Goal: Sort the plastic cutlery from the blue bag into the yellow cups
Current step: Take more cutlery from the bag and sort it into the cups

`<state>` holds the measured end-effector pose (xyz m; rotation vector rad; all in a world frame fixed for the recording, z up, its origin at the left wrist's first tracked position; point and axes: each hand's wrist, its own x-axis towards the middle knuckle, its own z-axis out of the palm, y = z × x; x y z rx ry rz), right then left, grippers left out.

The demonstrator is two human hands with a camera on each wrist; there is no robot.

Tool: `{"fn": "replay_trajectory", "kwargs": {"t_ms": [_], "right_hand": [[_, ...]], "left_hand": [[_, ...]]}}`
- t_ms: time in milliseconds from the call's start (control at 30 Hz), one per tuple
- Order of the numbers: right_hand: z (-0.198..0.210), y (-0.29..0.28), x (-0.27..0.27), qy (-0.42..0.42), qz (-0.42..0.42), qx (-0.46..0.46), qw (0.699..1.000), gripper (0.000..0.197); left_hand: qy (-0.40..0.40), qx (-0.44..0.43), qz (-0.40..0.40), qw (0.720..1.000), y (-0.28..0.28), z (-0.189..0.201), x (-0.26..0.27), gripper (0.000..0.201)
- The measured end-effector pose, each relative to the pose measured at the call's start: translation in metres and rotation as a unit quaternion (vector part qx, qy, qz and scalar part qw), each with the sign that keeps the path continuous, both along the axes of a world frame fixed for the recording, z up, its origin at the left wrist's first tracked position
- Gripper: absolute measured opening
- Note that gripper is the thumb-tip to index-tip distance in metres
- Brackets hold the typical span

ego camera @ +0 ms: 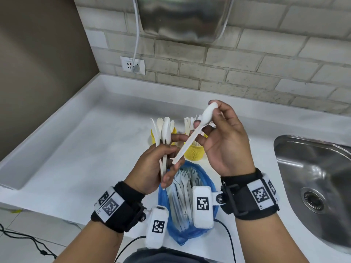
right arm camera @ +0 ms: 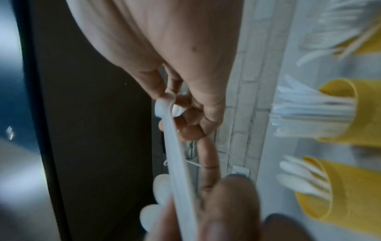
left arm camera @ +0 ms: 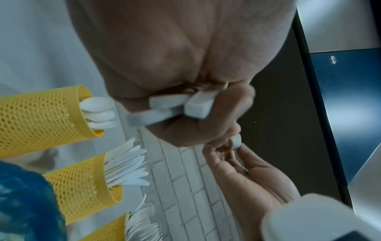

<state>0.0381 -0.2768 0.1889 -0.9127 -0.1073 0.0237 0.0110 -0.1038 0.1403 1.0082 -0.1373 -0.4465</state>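
One spoon (ego camera: 197, 130), pinched at its bowl by our right hand (ego camera: 224, 141); left hand (ego camera: 159, 164) grips a spoon bundle (ego camera: 164, 135). Align handles before adding.

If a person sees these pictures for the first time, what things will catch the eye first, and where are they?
First, the right hand in the middle, pinching the bowl of a white spoon, while the left hand grips a bunch of spoons. Behind them stand the yellow cups with sorted cutlery, and below lies the open blue bag of forks.
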Motion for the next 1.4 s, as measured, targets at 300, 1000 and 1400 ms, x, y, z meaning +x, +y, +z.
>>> {"fn": "replay_trajectory", "kwargs": {"t_ms": [300, 1000, 1400], "right_hand": [[-0.005, -0.007, -0.003, -0.091, -0.09, -0.362, 0.923, 0.021], [-0.017, 0.014, 0.007, -0.059, 0.018, -0.343, 0.937, 0.019], [-0.011, 0.018, 0.016, -0.116, -0.027, -0.441, 0.89, 0.005]], "left_hand": [[0.032, -0.011, -0.014, 0.999, -0.005, 0.001, 0.004, 0.03], [-0.01, 0.062, -0.022, 0.998, -0.003, -0.005, 0.015, 0.049], [0.001, 0.114, -0.006, 0.993, -0.005, 0.005, 0.016, 0.048]]}}
